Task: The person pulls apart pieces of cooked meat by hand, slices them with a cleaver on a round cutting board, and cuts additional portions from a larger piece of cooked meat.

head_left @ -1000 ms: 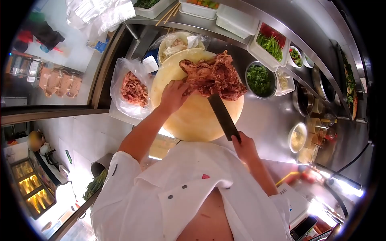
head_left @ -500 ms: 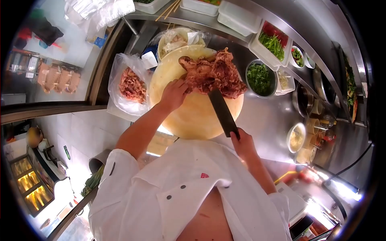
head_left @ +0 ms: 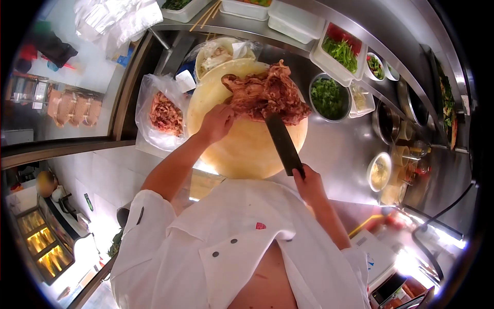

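Note:
A large heap of reddish-brown meat (head_left: 267, 92) lies on the far part of a round, pale yellow board (head_left: 247, 149). My left hand (head_left: 218, 122) is closed at the heap's left edge, its fingers bent together; whether they pinch a bit of meat is too small to tell. Wrapped round a cleaver's handle is my right hand (head_left: 309, 183). The dark blade of the cleaver (head_left: 283, 141) points away from me, its far end touching the near edge of the meat. More meat (head_left: 165, 114) sits in a clear plastic bag (head_left: 146, 131) left of the board.
Behind the board is a bowl (head_left: 218, 55) with plastic wrap. A metal bowl of chopped greens (head_left: 329, 97) stands to the right, below a steel shelf holding white tubs (head_left: 296, 23). Farther right are a white bowl (head_left: 379, 171) and dark pots (head_left: 386, 126).
My left hand has drawn slightly back toward me and its fingers have curled in. The cleaver has stayed at the meat's near edge. The whole view has shifted a little.

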`<state>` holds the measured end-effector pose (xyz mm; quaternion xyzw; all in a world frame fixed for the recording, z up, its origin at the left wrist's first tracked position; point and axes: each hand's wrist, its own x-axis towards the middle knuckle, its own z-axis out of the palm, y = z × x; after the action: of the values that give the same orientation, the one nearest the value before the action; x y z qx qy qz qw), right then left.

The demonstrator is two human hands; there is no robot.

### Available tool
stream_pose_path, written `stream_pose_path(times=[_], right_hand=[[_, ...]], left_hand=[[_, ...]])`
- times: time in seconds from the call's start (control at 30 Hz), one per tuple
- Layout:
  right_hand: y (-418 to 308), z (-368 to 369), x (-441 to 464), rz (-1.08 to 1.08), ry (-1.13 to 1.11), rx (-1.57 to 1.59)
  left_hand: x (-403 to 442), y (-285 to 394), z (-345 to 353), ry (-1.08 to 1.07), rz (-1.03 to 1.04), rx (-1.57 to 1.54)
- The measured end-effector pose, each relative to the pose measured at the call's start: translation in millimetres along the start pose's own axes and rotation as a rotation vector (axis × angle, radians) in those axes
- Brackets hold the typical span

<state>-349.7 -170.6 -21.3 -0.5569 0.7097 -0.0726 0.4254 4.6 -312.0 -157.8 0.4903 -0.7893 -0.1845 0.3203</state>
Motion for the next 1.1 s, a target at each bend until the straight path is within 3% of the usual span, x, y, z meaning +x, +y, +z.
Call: stream_pose_path(times=[0.3,0.6,0.7,0.8,1.0,1.1], right_hand=[[6,-3,-7,0.023,0.026,0.015],[-6,-8,-3,-0.023,0.006,0.008],[-12,-7,3,-0.064,0.009,0.035],[-16,0,15,-0.113,0.026,0.046],[-25,15,45,-0.136,0.002,0.021],[-30,20,62,-0.116,-0.042,0.019]], left_hand=[[-11,-6,31,0.281,-0.153,-0.054],[-14,-9,33,0.245,-0.284,-0.11],[-9,-6,28,0.281,-0.173,-0.126],[-1,-6,14,0.103,-0.06,0.051],[10,32,-2,-0.015,-0.299,0.278],[6,24,13,0.031,-0.319,0.307]])
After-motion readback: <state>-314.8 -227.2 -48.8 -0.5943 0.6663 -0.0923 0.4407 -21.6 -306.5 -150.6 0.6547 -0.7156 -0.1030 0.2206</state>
